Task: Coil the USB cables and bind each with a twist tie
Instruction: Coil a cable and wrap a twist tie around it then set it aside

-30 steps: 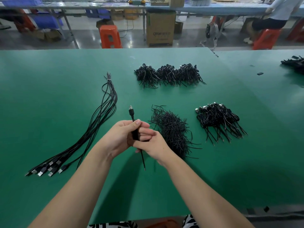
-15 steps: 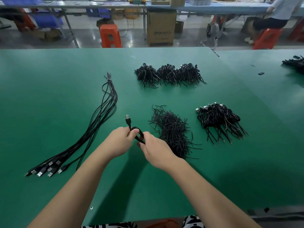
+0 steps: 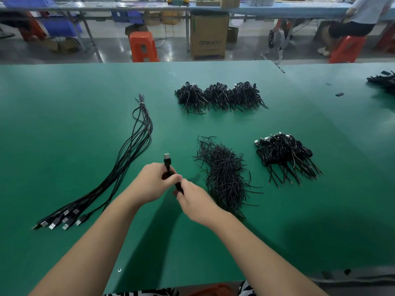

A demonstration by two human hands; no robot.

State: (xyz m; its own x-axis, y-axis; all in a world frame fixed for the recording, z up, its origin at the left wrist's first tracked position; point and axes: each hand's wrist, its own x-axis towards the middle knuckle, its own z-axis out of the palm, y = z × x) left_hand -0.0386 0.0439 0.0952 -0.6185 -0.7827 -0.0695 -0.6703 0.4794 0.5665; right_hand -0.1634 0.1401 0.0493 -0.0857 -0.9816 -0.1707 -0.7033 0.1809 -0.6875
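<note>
1. USB cable [image 3: 167,162], black, sat just below the centre of the head view, bunched between both hands above the green surface [image 3: 64,124], its plug poking up past the knuckles.
2. Left hand [image 3: 152,182] had its fingers curled round the gathered loops, a grip pressed tight on the bundle, probably to stop the coil from springing open.
3. Right hand [image 3: 195,202] pinched the cable's lower part just beside the left thumb; this looked like the winding or cinching end, though whether a tie was already in the fingers could not be told.
4. Loose twist ties [image 3: 224,176] lay in a heap right of the hands, close enough for the right hand to reach one, likely the reason for their spot.
5. Uncoiled cables [image 3: 128,159] stretched in a long bunch at the left, plugs toward the lower left of the frame, apparently waiting their turn.
6. Finished bundles [image 3: 284,157] lay at the right, and three more piles [image 3: 218,97] higher up, centre.
7. Nothing lay between the hands and the ties; only the tangle of the heap itself might slow picking out one.
</note>
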